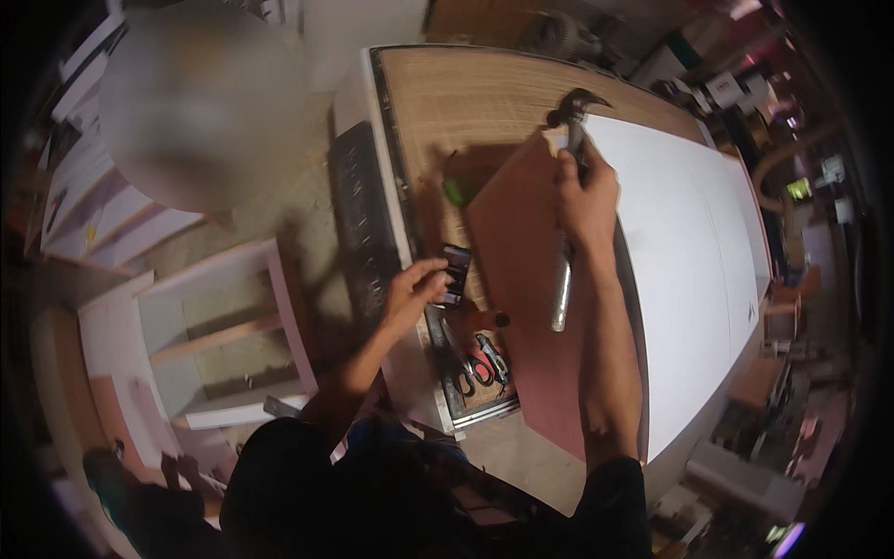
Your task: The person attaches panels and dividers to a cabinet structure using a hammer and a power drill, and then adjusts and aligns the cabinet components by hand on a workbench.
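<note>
A claw hammer (561, 300) is in my right hand (589, 200), gripped high on the handle with the head pointing away from me. It is over the top edge of a cabinet-like box with a reddish-brown side (531, 317) and a large white panel (689, 233). My left hand (414, 293) has its fingers stretched out at the left edge of a phone (455, 275) with a lit screen. Whether the fingertips touch the phone or hover over it, I cannot tell. The phone lies on the wooden workbench (447, 74), left of the box.
Nearer me on the bench lie scissors (466, 382), a grey-and-black hand tool (494, 359) and an orange-brown object (486, 320). A green object (455, 192) sits farther back. An open white cabinet frame (223, 335) stands at left. A blurred round patch covers the upper left.
</note>
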The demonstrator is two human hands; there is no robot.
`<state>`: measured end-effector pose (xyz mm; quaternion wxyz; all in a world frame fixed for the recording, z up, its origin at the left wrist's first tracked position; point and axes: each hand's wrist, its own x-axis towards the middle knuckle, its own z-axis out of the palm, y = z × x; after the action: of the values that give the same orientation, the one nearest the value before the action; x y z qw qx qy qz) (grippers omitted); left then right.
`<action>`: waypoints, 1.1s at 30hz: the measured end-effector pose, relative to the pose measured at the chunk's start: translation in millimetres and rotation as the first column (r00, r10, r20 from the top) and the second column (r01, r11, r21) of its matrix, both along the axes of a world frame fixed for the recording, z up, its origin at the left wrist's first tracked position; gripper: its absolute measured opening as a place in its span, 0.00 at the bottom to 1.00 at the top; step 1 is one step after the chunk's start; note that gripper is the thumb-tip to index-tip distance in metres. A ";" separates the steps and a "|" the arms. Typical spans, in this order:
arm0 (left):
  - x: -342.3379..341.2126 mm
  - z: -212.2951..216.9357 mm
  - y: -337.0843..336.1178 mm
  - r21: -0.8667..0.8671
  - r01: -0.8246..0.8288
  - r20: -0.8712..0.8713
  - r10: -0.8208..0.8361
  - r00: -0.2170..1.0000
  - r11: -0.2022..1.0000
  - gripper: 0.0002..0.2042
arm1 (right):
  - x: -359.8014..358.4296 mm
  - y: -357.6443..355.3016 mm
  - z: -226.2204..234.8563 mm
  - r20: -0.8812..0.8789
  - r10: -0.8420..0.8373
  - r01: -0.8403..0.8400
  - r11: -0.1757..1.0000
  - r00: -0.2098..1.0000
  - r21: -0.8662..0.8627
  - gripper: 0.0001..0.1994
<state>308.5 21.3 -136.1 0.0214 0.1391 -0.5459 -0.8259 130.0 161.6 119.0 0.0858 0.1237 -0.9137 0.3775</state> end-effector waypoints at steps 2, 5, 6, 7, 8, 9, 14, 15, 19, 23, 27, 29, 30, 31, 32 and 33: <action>38.7 11.2 2.0 0.076 -0.001 0.005 0.000 1.000 0.997 0.17 | 8.0 -8.7 -5.9 -0.212 0.017 -0.015 1.000 0.977 0.008 0.25; 82.0 31.9 13.7 0.233 0.065 0.119 -0.095 0.988 0.970 0.20 | 35.2 -21.4 -23.6 -0.029 0.090 -0.092 0.992 0.996 -0.088 0.24; 90.0 39.5 15.9 0.296 0.066 0.045 -0.083 0.996 0.953 0.21 | 51.1 -30.1 -37.7 0.044 0.173 -0.155 0.951 0.984 -0.268 0.24; 88.4 43.7 21.2 0.333 0.050 -0.111 -0.013 0.994 0.942 0.21 | 63.9 -38.4 -52.3 0.110 0.237 -0.193 0.930 0.965 -0.312 0.23; 85.0 50.1 20.5 0.353 0.076 -0.210 0.000 0.978 0.932 0.22 | 74.0 -47.7 -64.1 0.137 0.309 -0.237 0.892 0.941 -0.384 0.23; 81.8 52.1 23.2 0.235 0.027 -0.174 0.015 0.985 0.972 0.20 | 82.6 -65.0 -89.6 0.036 0.329 -0.294 0.883 0.944 -0.366 0.22; 81.3 50.3 34.3 0.151 -0.253 0.223 0.217 0.950 0.956 0.14 | 134.7 -98.3 -199.4 0.537 0.389 0.017 0.798 0.748 -0.602 0.27; 82.0 43.5 28.4 0.087 -0.263 0.332 0.221 0.917 0.961 0.15 | 134.6 -100.7 -214.9 0.529 0.475 -0.004 0.747 0.704 -0.665 0.28; 46.6 -6.3 -22.6 -0.651 -0.223 0.145 0.408 0.901 0.725 0.19 | 129.1 -70.9 -244.2 0.486 0.397 -0.173 0.880 0.778 -0.442 0.29; -74.9 -63.6 -93.1 -0.759 -0.117 0.118 0.313 0.942 0.640 0.21 | 192.9 19.3 -244.7 0.492 0.332 -0.257 0.942 0.805 -0.216 0.25; -199.6 -76.2 -106.3 -0.846 -0.063 0.110 0.290 0.951 0.529 0.19 | 281.7 97.8 -261.6 0.524 0.263 -0.233 0.964 0.810 -0.124 0.21; -234.6 -68.0 -105.1 -0.881 0.031 0.159 0.234 0.959 0.473 0.20 | 316.5 133.1 -274.2 0.814 0.123 -0.096 0.992 0.567 -0.083 0.21; -250.4 -61.3 -102.3 -0.886 0.130 0.228 0.174 0.958 0.445 0.20 | 326.2 152.8 -280.5 0.843 0.065 -0.060 0.997 0.534 -0.039 0.21; -257.1 -56.5 -104.2 -0.900 0.177 0.263 0.171 0.950 0.399 0.19 | 335.7 174.1 -284.3 0.799 -0.019 0.020 1.000 0.600 0.009 0.21; -265.4 -53.8 -104.4 -0.922 0.212 0.264 0.125 0.956 0.323 0.18 | 340.4 199.9 -285.6 0.736 -0.146 0.151 0.987 0.661 0.060 0.21; -277.1 -54.9 -100.5 -0.907 0.225 0.285 0.125 0.950 0.355 0.16 | 345.3 227.4 -282.8 0.682 -0.291 0.293 0.949 0.671 0.116 0.20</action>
<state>31.4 -79.2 -191.0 -0.0137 0.2110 -0.9173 -0.3374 475.3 389.0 -163.8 -0.2017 -0.1736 -0.8864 0.3789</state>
